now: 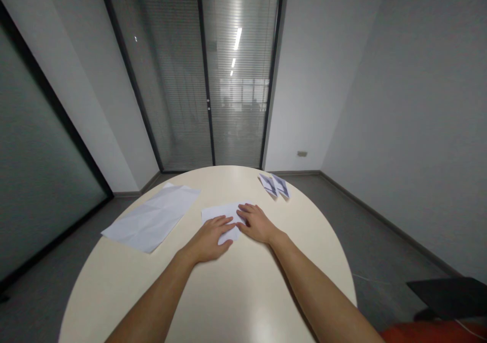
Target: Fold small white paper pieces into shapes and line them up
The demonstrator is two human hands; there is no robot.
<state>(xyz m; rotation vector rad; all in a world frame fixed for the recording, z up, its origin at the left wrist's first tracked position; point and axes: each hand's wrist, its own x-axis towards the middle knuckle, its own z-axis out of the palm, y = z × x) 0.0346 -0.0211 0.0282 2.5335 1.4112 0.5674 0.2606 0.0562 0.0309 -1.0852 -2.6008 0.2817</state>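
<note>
A small white sheet of paper (215,211) lies on the round cream table, partly covered by both hands. My left hand (213,236) rests on its near left part, fingers stretched out and spread. On its right end lies my right hand (255,223), palm down with the fingers apart. The paper looks folded, but the hands hide much of its outline. To the left lies a larger creased white sheet (160,213), touched by neither hand. Two small folded paper pieces with dark printing (274,185) sit near the far right edge.
The round table (220,302) has a curved edge all around. Beyond it stands a glass door with blinds (205,79). A black flat object (449,297) and something red (429,333) are at the lower right. A socket (302,153) is on the wall.
</note>
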